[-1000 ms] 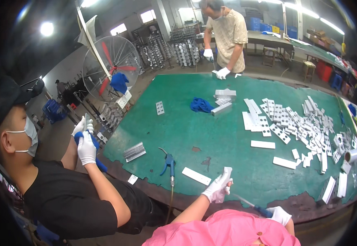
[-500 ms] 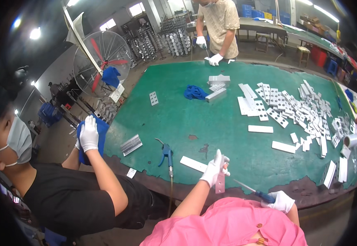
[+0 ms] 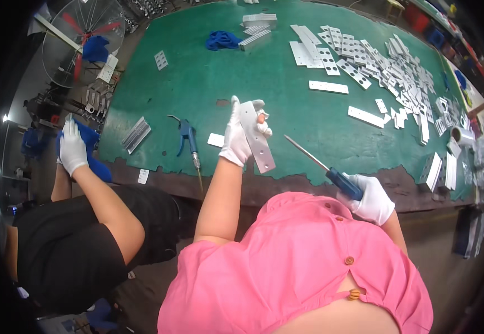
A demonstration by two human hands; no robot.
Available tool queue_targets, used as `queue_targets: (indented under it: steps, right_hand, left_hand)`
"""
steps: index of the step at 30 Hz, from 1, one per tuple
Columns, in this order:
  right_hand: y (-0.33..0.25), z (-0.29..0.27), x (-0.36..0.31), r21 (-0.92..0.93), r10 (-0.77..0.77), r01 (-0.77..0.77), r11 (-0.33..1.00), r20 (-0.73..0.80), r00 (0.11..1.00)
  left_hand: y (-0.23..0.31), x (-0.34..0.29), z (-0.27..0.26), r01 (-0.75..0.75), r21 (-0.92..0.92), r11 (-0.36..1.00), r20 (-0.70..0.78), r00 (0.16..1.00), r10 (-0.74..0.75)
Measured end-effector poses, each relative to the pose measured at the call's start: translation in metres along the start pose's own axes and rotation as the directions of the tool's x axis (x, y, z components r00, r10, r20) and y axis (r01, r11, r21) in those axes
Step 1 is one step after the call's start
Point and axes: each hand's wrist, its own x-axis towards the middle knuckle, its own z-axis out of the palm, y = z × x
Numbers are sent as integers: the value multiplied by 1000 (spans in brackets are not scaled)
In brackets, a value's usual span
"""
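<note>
My left hand, in a white glove with bare fingertips showing, is closed on a flat silver metal plate with several small holes. The plate stands tilted, its broad face toward me, above the near part of the table. To the right, my gloved right hand is wrapped round the handle of a blue-handled tool. Its long thin metal shaft tapers and points up and left toward the plate, with a gap between them. A white strip lies on the table beside my left wrist, partly hidden.
On the green table are a blue air blow gun, a ribbed metal piece, a blue cloth and a large heap of metal plates. At left a co-worker's gloved hand holds blue cloth.
My view has tilted downward. My left hand has turned the plate so its face shows and brought it up over the table. My right hand keeps its hold on the blue-handled tool.
</note>
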Motion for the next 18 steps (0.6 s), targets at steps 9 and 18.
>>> queue_targets:
  steps: [9, 18]
  right_hand:
    - [-17, 9, 1, -80, 63, -54, 995, 119, 991]
    - [-10, 12, 15, -35, -227, 229, 973, 68, 972]
  left_hand:
    - [15, -8, 6, -109, -51, 993, 71, 991, 113]
    - [23, -13, -15, -519, 808, 280, 146, 636, 758]
